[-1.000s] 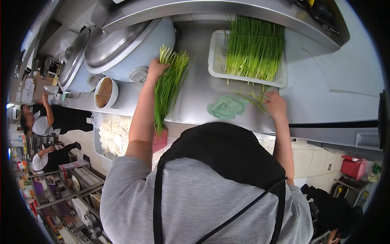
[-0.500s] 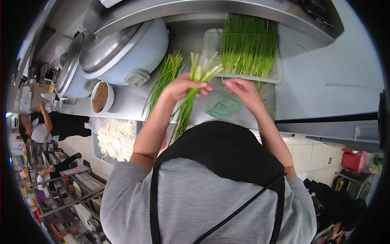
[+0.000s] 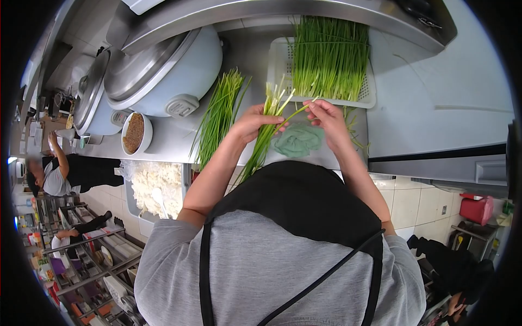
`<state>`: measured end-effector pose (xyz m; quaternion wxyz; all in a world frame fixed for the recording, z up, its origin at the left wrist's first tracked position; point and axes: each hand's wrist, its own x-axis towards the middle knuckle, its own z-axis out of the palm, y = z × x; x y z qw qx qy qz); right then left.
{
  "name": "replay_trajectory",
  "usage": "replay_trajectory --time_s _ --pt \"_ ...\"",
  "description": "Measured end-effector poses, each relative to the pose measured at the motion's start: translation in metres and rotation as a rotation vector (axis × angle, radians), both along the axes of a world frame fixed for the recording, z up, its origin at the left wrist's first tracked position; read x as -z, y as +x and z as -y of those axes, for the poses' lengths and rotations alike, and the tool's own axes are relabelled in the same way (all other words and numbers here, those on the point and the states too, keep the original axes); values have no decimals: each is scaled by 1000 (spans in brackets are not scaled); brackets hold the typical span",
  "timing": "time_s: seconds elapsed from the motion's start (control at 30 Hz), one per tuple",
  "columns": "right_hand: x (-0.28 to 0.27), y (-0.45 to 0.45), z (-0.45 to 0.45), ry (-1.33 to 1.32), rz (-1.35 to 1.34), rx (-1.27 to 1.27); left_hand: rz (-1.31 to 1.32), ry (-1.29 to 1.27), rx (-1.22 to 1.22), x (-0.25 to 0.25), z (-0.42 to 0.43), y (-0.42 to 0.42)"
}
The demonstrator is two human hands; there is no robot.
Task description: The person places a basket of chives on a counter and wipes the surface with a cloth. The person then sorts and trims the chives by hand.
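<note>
My left hand is closed round a small bunch of green stalks, their pale ends pointing up. One stalk slants out of the bunch to my right hand, which pinches its pale end. Left of the bunch, more loose green stalks lie on the steel counter. A crumpled green cloth lies between and just below my hands. Behind them, a white perforated tray holds a large pile of green stalks. A few stalk scraps lie beside my right wrist.
Two large lidded pots stand at the left, near a white bowl of brown grains. A tub of white food is below the counter edge. Co-workers are at far left; another person is lower right. A steel shelf edge overhangs the back.
The left hand lifted some stalks from the counter pile and brought them to the middle. The right hand left the scraps, moved in and took hold of one stalk's end.
</note>
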<state>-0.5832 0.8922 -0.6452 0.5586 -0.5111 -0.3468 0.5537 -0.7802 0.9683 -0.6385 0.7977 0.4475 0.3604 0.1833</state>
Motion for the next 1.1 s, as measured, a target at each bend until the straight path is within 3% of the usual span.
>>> replay_trajectory --time_s 0.27,0.33,0.37,0.43,0.57,0.63,0.67,0.73,0.83,0.9,1.1 --pt "10 -7 -1 -29 50 -82 45 -25 23 13 7 7" --pt "13 -13 -1 164 204 185 40 -11 21 15 7 8" --pt "11 -12 -1 165 204 185 44 9 22 16 8 9" --pt "7 -10 -1 216 523 151 47 29 23 15 9 11" --pt "16 -20 -2 199 549 216 41 44 18 10 14 17" --pt "8 -27 2 90 82 353 39 34 -7 6 16 21" --pt "10 -24 1 89 81 352 45 71 -20 3 17 22" --pt "15 -16 0 -80 -30 17 51 106 -32 3 19 24" --pt "16 -15 2 -60 -72 -19 41 96 19 7 17 24" --pt "15 -13 2 -57 -133 -21 76 -3 -106 9 14 20" --pt "19 -7 1 -47 -252 -66 -39 7 -168 4 -5 -3"
